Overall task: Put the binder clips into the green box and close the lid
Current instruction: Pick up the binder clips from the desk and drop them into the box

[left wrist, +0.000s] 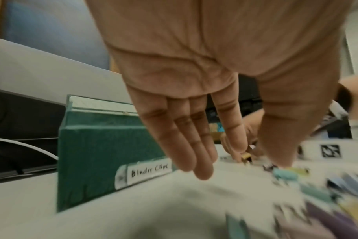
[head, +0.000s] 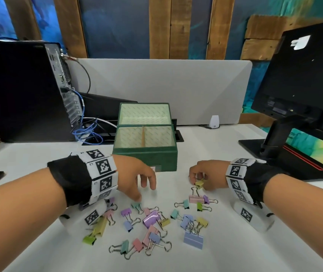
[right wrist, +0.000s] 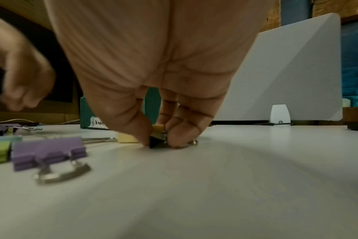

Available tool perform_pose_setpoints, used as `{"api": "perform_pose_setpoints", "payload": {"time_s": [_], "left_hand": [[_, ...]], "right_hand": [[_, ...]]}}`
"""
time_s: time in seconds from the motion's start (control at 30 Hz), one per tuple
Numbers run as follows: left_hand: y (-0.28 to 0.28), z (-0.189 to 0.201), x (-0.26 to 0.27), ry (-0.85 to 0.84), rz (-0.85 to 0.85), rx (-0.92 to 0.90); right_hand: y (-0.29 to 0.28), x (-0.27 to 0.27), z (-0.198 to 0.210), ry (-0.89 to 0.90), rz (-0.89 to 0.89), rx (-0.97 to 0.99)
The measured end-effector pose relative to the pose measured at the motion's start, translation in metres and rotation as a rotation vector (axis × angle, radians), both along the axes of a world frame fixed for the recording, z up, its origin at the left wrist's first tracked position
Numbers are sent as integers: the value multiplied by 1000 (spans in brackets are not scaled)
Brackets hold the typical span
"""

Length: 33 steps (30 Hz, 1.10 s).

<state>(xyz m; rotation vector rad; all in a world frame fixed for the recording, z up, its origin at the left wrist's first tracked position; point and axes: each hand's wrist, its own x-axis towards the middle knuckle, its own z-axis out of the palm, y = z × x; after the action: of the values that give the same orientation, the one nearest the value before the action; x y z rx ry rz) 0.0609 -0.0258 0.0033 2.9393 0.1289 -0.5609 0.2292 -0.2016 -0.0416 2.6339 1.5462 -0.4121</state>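
1. Head view: binder clips (head: 152, 222), pastel colours, lie scattered on the table at 6 o'clock of the green box (head: 145, 154). None visible inside the box yet.
2. Green box stands open, lid (head: 144, 113) swung back at its 12 o'clock; a divider splits the interior in two. Handwritten label reading "Binder Clips" (left wrist: 148, 171) on the front wall.
3. Right hand (head: 207, 174), thumb and fingertips closed in a pinch round a yellow clip (head: 199, 183), which touches the table at 4 o'clock of the box.
4. Left hand (head: 135, 176) hovers over the near pile, fingers straight and relaxed, holding nothing; thumb tip just above a teal clip (head: 137, 205).
5. Judgement: step in hand is lifting the first clip. Best to grip the coloured body rather than the wire handles, which pivot and may let it swing. Carry it clear over the front wall before release. Tangled clips at 5 o'clock may drag neighbours along.
6. Surface: white table (head: 225, 252), smooth, so clips may skid when nudged.
7. Room: grey divider panel (head: 166, 85) at 12 o'clock, computer tower (head: 19, 91) with blue cables at 10 o'clock, monitor (head: 304, 75) at 2 o'clock.
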Motion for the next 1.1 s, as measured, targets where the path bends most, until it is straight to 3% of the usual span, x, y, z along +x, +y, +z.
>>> {"api": "perform_pose_setpoints", "payload": {"time_s": [0.2,0.4,0.5,0.6,0.73,1.1], "left_hand": [[-6,-15,-16,113,-2,72],[-13,-22,-15,81,-45,103],[-14,-25,-12,88,-79,138],[-13,-27,-11,61,-84,132],[-11,-29,-10,56,-74,138],[-5,-29,-11,32,-38,76]], "right_hand": [[-1,0,3,-24,-19,129],[-2,-1,12,-36,21,180],[4,-3,30,-17,17,296],[13,-1,53,50,-3,475],[34,1,80,300,-55,670],[93,4,90,499,-110,852]]}}
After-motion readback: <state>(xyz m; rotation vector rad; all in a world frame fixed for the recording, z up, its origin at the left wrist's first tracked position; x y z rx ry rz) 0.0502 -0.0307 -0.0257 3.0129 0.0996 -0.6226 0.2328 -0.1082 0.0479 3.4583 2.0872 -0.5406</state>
